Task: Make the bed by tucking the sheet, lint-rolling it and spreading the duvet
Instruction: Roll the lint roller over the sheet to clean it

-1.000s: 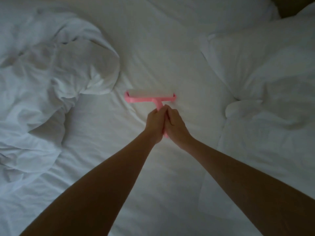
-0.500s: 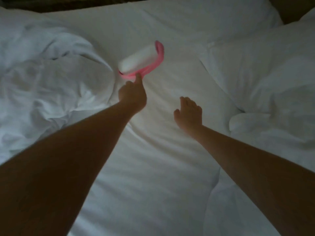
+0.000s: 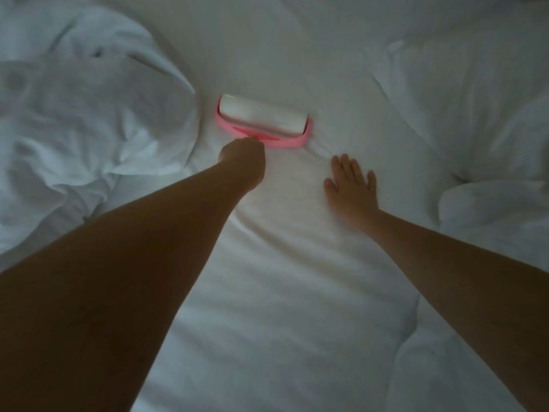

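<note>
A pink lint roller [image 3: 263,121] with a wide white roll lies against the white sheet [image 3: 282,278] in the middle of the bed. My left hand [image 3: 242,157] grips its pink handle from the near side; the handle is mostly hidden under my fist. My right hand [image 3: 350,182] rests flat on the sheet to the right of the roller, fingers straight and spread. The crumpled white duvet [image 3: 83,114] is bunched up at the left.
White pillows [image 3: 463,93] are stacked along the right side, with another fold of bedding [image 3: 499,209] at the right edge. The room is dim.
One second ago both hands held the roller handle. My right hand let go and now lies flat on the sheet. My left hand lifted the roller up and left, then brought it back down.
</note>
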